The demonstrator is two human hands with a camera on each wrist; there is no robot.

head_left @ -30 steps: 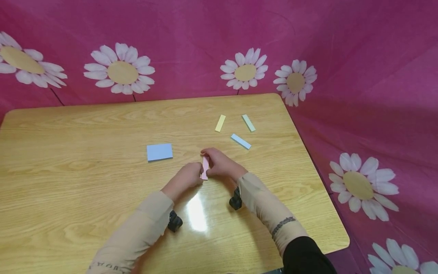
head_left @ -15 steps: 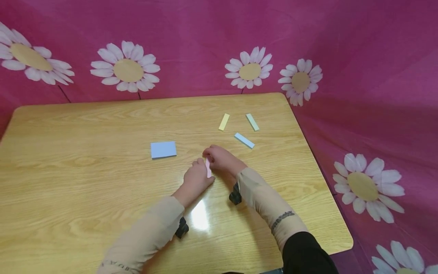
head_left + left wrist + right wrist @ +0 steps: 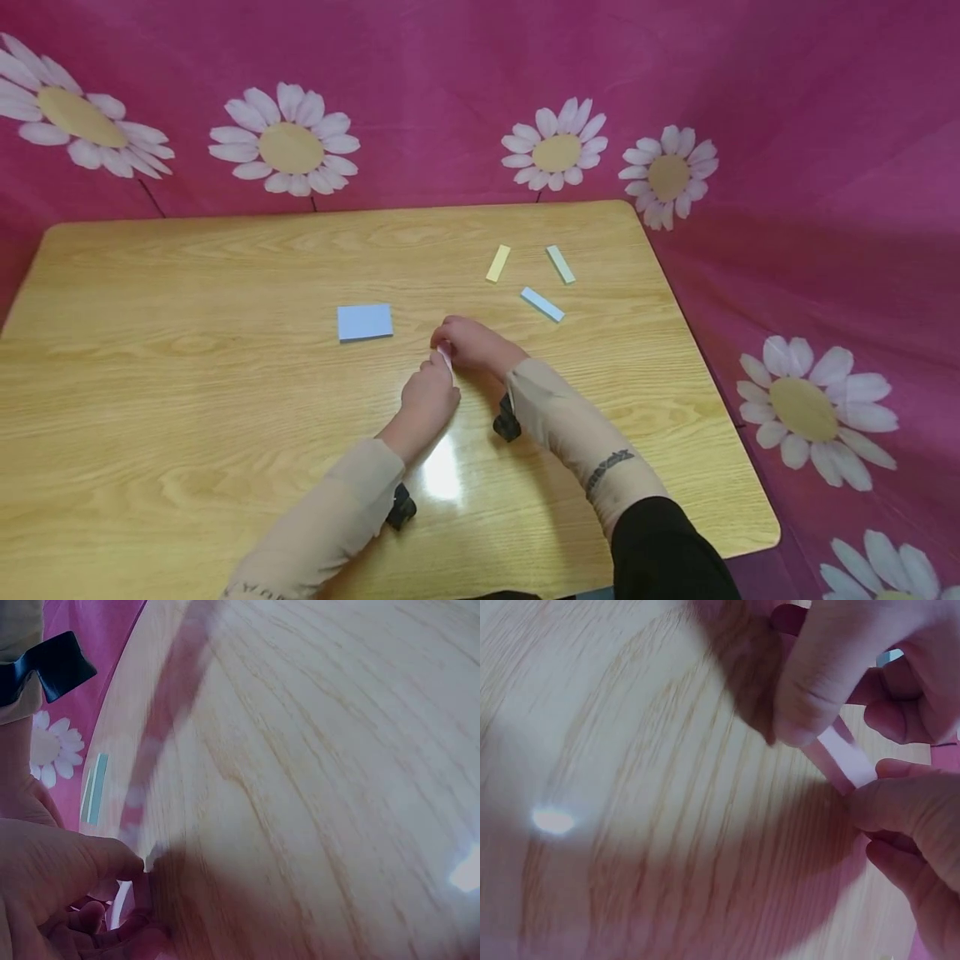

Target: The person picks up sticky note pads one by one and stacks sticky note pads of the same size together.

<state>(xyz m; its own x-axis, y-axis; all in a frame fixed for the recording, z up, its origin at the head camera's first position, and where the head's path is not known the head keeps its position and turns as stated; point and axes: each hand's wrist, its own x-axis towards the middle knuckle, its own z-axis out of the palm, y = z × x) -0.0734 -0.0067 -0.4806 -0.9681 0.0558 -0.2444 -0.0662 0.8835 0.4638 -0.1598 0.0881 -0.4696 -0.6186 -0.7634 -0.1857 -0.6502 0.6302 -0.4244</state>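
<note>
A narrow pink sticky note pad sits between both hands, partly covered by fingers. My left hand holds its near end, thumb on the side toward me. At the far end my right hand pinches it between thumb and fingers. In the right wrist view, the pad shows a bright face and a darker side, the left hand above and the right hand below. Close to the camera in the left wrist view, my left hand hides much of the pad.
Beyond my right hand lie narrow yellow, pale green and light blue sticky note pads. A wider blue sticky note pad is left of my hands. Pink flowered cloth hangs behind the wooden table.
My left hand has shifted its grip from beside the pink pad to its near end. Both hands have since moved slightly left with the pad, which now looks tilted. The head view has shifted slightly.
</note>
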